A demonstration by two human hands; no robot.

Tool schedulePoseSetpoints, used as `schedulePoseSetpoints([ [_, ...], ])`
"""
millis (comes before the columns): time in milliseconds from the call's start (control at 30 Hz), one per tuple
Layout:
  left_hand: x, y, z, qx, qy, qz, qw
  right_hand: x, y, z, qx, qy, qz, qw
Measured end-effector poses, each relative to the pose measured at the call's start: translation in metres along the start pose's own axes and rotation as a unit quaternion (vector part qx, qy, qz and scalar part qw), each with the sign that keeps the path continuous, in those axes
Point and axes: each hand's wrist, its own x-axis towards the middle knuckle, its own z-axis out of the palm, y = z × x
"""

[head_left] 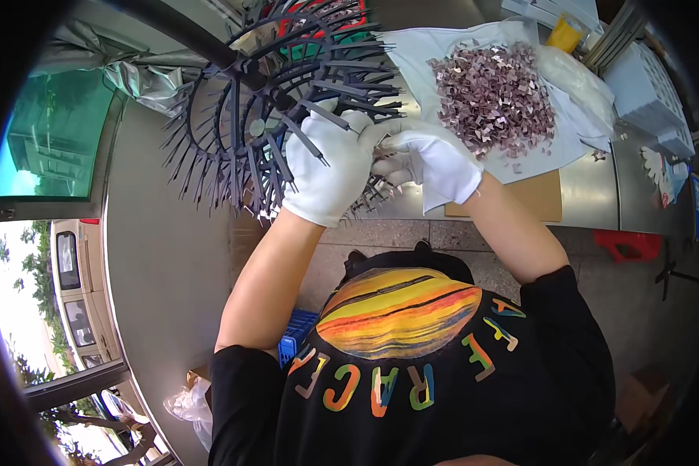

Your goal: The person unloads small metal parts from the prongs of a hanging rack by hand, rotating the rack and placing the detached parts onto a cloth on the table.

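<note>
A dark round rack (234,128) with many thin prongs stands out from a thick pole at the upper left. My left hand (330,167), in a white glove, is up against the rack's right side with its fingers bent closed. Fingertip to fingertip with it, my right hand (436,161), also gloved, is pinched together. Whatever small thing lies between the fingers is hidden. Small shiny pieces (371,194) show on the lower prongs beneath my hands. To the right, a heap of small brownish-pink metallic pieces (495,101) lies on a white cloth (412,58).
Under the cloth's near edge lies a cardboard sheet (524,194) on the metal table (586,182). Pale blue boxes (648,97) and a clear plastic bag (575,81) sit at the right. A red stool (627,245) and a blue crate (297,335) are lower down.
</note>
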Motion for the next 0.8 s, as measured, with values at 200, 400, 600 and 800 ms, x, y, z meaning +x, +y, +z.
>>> schedulePoseSetpoints([
  [200, 0.005, -0.01, 0.013, 0.052, 0.026, 0.024, 0.998, 0.006, -0.003, -0.011, -0.096, 0.071, -0.069, 0.99],
  [400, 0.004, -0.003, 0.009, 0.152, 0.025, 0.07, 0.986, 0.008, -0.009, -0.015, -0.217, 0.133, -0.13, 0.958],
  [600, -0.024, 0.008, 0.016, 0.154, 0.195, 0.088, 0.965, 0.005, -0.036, -0.077, -0.223, 0.29, -0.119, 0.923],
  [800, -0.085, 0.0, -0.046, -0.013, -0.045, 0.272, 0.961, 0.061, -0.108, -0.321, -0.122, 0.473, -0.136, 0.862],
])
